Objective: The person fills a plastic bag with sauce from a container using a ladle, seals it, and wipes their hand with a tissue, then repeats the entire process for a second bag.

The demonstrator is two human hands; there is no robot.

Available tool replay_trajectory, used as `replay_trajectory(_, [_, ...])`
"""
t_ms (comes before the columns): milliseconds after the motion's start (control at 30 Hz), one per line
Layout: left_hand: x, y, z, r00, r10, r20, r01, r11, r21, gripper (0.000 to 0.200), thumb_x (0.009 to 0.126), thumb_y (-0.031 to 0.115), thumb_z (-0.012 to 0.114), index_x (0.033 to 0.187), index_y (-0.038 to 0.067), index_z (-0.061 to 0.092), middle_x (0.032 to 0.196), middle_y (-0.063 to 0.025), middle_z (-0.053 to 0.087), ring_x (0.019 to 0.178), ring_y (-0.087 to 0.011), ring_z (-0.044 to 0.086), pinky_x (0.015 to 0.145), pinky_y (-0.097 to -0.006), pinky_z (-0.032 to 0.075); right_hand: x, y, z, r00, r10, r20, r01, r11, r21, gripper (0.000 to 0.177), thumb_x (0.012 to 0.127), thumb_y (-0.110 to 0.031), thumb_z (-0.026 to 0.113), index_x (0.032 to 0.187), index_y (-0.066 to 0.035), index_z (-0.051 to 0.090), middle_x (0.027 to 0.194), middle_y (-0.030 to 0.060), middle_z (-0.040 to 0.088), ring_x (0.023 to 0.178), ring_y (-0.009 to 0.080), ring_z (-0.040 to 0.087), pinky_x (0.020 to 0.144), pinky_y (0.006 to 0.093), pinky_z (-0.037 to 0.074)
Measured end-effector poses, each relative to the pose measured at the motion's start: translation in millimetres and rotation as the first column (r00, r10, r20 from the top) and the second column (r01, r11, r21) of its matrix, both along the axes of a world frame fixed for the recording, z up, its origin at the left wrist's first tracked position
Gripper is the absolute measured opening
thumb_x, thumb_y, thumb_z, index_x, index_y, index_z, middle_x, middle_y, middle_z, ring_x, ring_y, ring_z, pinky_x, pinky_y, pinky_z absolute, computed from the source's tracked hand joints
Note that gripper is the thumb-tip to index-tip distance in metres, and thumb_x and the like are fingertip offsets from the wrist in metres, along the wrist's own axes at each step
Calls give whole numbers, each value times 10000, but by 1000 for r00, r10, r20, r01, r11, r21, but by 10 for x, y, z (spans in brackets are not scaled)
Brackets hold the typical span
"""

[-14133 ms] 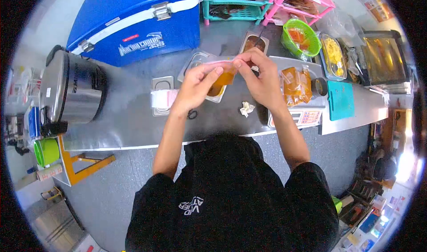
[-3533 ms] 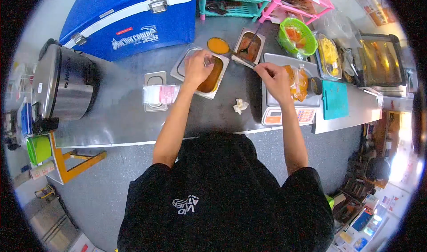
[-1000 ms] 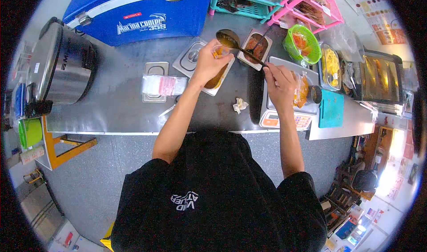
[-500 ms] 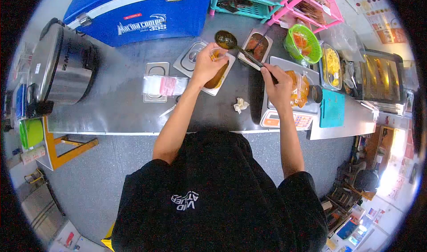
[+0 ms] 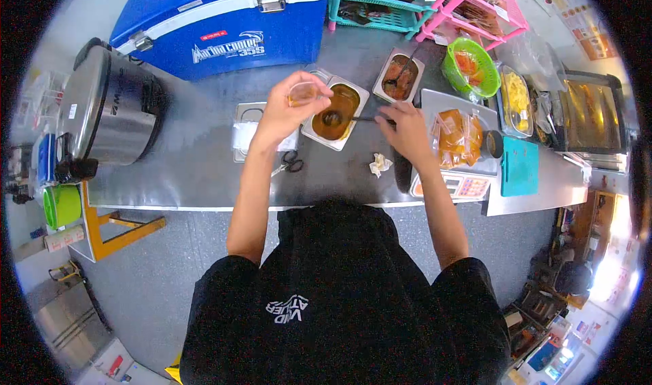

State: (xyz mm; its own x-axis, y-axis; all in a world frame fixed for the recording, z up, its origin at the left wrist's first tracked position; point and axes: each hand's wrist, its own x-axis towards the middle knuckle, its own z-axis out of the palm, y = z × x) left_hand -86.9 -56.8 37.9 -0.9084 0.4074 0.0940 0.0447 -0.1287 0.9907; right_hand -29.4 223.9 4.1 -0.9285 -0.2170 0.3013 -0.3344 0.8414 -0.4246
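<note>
My left hand (image 5: 288, 113) holds up a small clear bag (image 5: 304, 94) with something orange-brown in it. To its right, a steel container (image 5: 331, 140) holds brown sauce, and the bowl of a black ladle (image 5: 332, 118) rests in the sauce. The ladle's handle points right, towards my right hand (image 5: 405, 130). That hand is at the handle's end with fingers apart and slightly blurred, not wrapped round it. Behind my right hand is a second steel container (image 5: 399, 77) with reddish food and a dark utensil.
Scissors (image 5: 292, 161) and a crumpled tissue (image 5: 380, 165) lie near the front edge. On the right are a scale (image 5: 451, 184) with a bag of orange food, a green basket (image 5: 470, 67) and a teal board (image 5: 520, 167). A blue cooler (image 5: 224, 28) stands behind.
The ladle has come down into the brown sauce, and my right hand has loosened from its handle. My left hand has moved left with the small bag, away from above the container.
</note>
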Motion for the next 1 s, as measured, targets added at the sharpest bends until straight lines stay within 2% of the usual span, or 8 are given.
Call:
replay_trajectory(67, [29,0,253,981,-154,119,153,988,25,452,816,20,760,1216,87,563,1014,-58,685,1005,-141,629,878,-296,512,-58,-238,299,979,39,-202,-73,984,-163,180,844,-142,701,990,-37,716,888,129,646,808,292,634,690,391,508])
replay_trajectory(100, [36,10,340,956,-231,179,227,973,42,509,812,27,765,1266,92,545,1013,-61,685,1010,-147,629,886,-303,508,5,-384,544,1000,21,-19,-27,917,-398,213,850,-125,709,1039,-28,708,880,115,616,768,235,620,688,332,496])
replay_trajectory(200, [45,147,446,917,-379,128,353,917,187,672,801,43,776,1386,113,453,1022,-57,674,1006,-162,629,892,-312,499,-32,-532,933,982,188,-29,-169,789,-591,233,861,-137,708,1071,-34,706,853,79,605,756,170,599,667,293,476])
replay_trajectory(333, [43,351,595,926,-359,120,329,919,216,685,787,6,774,1371,93,426,1023,-73,671,1035,-153,630,909,-306,499,-86,-503,1201,952,299,63,-219,812,-541,176,888,-88,678,1050,-21,695,890,49,584,771,107,545,687,258,449])
replay_trajectory(500, [25,468,709,980,-186,77,169,968,188,474,835,32,754,1250,65,526,1068,-88,673,1023,-158,635,929,-306,492,-76,-465,1342,995,80,-60,-100,839,-535,106,896,-100,660,937,-2,662,817,91,567,695,178,549,625,301,444])
replay_trajectory(633, [-11,511,668,972,34,-231,-8,994,113,166,891,75,715,1040,30,659,1028,-62,685,988,-142,640,880,-304,510,-39,-356,1464,997,-7,-75,-34,841,-540,86,910,-80,643,939,0,654,823,93,566,689,174,539,615,294,430])
replay_trajectory(833, [38,538,925,917,126,-379,-139,990,-6,113,890,94,711,925,-13,697,911,-73,680,913,-137,641,813,-278,498,41,-277,1573,994,-34,-101,-27,832,-554,84,914,-78,645,934,3,652,818,78,564,695,153,538,602,286,421])
replay_trajectory(1000, [126,615,976,838,167,-520,-207,978,-19,90,876,70,704,887,-19,698,850,-94,678,815,-148,644,732,-270,485,99,-289,1588,997,-9,-82,-40,814,-580,144,876,-127,703,938,-4,662,817,65,574,719,129,546,618,258,434])
